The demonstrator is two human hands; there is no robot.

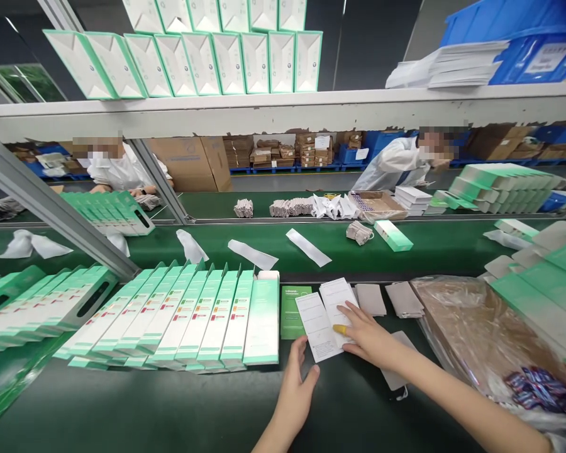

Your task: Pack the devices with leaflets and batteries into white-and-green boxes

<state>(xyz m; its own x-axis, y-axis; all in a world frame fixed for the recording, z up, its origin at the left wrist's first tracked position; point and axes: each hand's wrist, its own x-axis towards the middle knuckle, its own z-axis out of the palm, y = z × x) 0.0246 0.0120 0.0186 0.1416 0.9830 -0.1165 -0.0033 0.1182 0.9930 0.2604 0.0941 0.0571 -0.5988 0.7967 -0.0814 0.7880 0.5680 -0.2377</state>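
The right hand lies on two white printed leaflets, fingers spread and pressing down flat, with no pinch, and a yellow finger cot covers one fingertip. The leaflets overlap slightly and sit at an angle, mostly under and to the left of that hand. The left hand is just below them, fingers loosely together, its fingertips against the lower edge of the nearer sheet; it doesn't seem to grip the paper. Left of both hands, a green card lies flat beside the leaflets, right next to a tight row of white-and-green cartons leaning in line on the dark conveyor belt. To the right of the right hand are flat tan pouches, and beyond them a clear plastic bag with brown card inside. Ahead of the hands, a green belt carries white sachets and a mint-green box. Farther out, a co-worker in a white coat sits at the left and another co-worker leans over at the right, while more cartons stand on a white shelf above the belts
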